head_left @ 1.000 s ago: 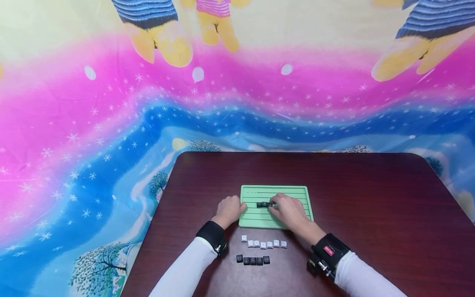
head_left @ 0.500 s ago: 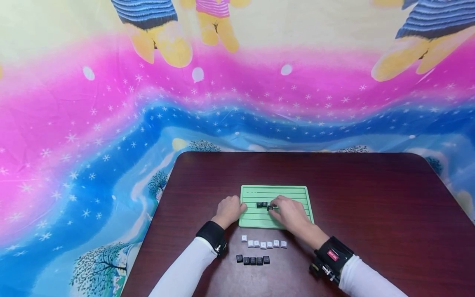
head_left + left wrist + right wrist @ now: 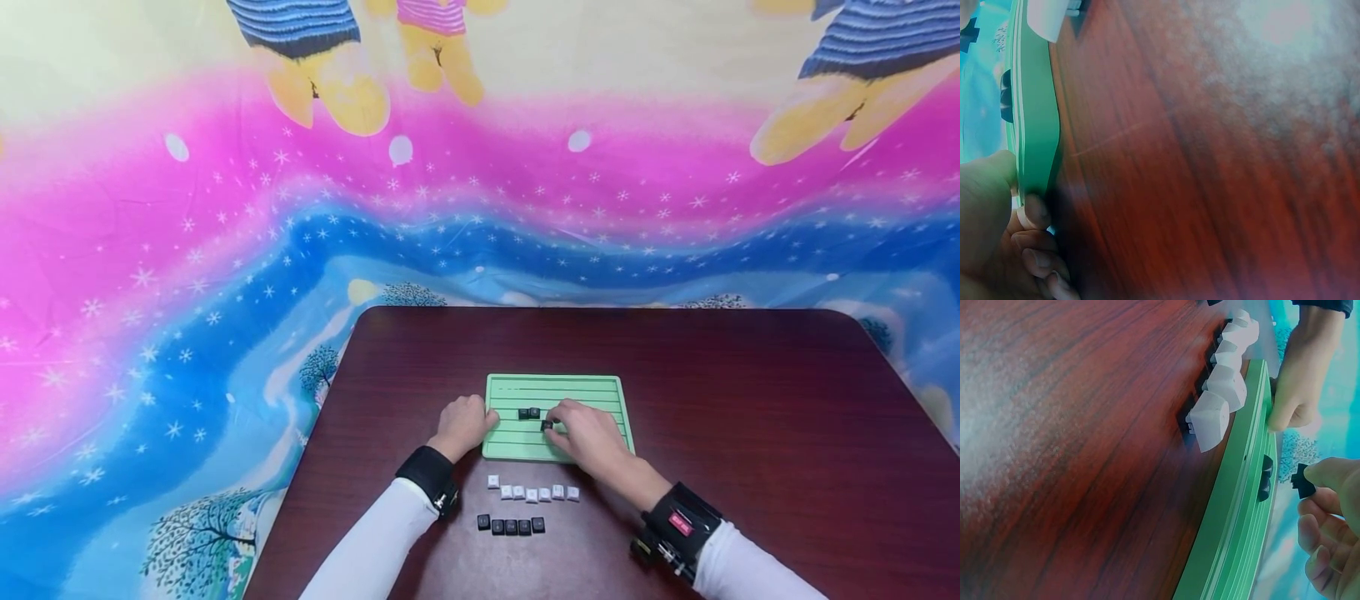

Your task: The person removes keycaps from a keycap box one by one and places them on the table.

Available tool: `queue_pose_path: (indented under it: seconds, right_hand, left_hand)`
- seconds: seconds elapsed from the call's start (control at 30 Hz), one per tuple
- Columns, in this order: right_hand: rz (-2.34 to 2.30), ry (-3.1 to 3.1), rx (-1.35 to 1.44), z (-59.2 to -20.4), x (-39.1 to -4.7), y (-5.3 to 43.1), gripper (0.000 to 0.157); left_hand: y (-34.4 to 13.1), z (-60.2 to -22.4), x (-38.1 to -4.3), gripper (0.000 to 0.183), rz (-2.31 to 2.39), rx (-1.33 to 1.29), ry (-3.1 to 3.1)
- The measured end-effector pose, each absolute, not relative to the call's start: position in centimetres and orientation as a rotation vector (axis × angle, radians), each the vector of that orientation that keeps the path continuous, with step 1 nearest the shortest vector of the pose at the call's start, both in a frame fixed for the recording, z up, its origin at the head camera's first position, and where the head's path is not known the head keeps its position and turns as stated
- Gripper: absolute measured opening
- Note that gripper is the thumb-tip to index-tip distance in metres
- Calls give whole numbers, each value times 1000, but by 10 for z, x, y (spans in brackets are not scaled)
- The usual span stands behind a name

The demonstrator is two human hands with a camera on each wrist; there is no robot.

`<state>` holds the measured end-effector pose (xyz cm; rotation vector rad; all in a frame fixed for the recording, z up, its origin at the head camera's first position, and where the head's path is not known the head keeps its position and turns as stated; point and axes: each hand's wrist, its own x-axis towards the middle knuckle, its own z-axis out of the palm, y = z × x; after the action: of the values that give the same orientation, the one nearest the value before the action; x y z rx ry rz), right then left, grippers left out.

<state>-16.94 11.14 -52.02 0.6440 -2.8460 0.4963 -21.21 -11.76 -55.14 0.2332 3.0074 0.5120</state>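
A light green ridged tray (image 3: 517, 448) lies on the table. My left hand (image 3: 461, 425) grips its left edge, the thumb over the rim and the fingers curled against the outer side, as the left wrist view shows. Above the tray, my right hand (image 3: 592, 432) pinches a black keycap (image 3: 1303, 481) between thumb and forefinger; the right wrist view shows it held off the surface. Just left of those fingers, two black keycaps (image 3: 528, 413) sit side by side on a ridge of the tray.
In front of the tray runs a row of several white keycaps (image 3: 532, 495). Nearer still is a row of several black keycaps (image 3: 512, 527). The dark red wooden table (image 3: 750, 433) meets a printed cloth backdrop (image 3: 480, 183) behind.
My right hand has drawn the third black keycap away from the two on the ridge, slightly toward me. The left hand and the loose rows have stayed in place.
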Motion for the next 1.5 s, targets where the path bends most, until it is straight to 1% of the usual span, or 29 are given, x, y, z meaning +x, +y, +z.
queue_pose_path:
  seconds: [0.23, 0.67, 1.0, 1.5]
  right_hand:
    - [495, -2842, 667, -516, -165, 112, 20]
    - [478, -2829, 698, -514, -157, 113, 16]
    - [496, -2802, 742, -518, -149, 116, 18]
    - [475, -2779, 795, -518, -135, 117, 17]
  left_hand:
    - [-118, -551, -212, 43, 523, 225, 3007]
    - [-117, -551, -212, 42, 521, 228, 2998]
    - [-118, -550, -211, 42, 529, 231, 3000]
    - [-117, -551, -211, 43, 538, 227, 3001]
